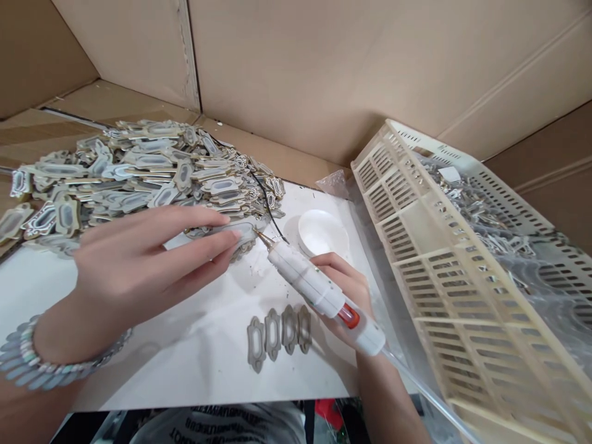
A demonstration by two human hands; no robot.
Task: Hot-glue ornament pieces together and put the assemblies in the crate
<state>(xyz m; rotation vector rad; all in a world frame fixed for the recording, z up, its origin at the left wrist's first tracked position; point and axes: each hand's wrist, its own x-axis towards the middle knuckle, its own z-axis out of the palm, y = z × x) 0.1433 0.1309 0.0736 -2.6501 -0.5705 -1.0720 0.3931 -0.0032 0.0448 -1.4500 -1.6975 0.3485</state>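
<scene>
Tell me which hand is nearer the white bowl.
Right. The right hand is just on the near side of the white bowl; the left hand is farther away, off to its left.

A pile of flat plates [152, 163] spread over the back left of the table [185, 370], in front of the cardboard wall [346, 74]. My left hand [152, 259] was before the pile, fingertips [236, 235] on a plate [245, 229] near its front edge. The tool [305, 277] in my right hand [351, 287] met that plate's right end. Just beyond my right hand stood a dish [324, 233]. Nearer me, left of my right forearm, 4 other plates [290, 311] lay side by side. Far right was a basket [407, 222], small parts [481, 209] inside.
</scene>
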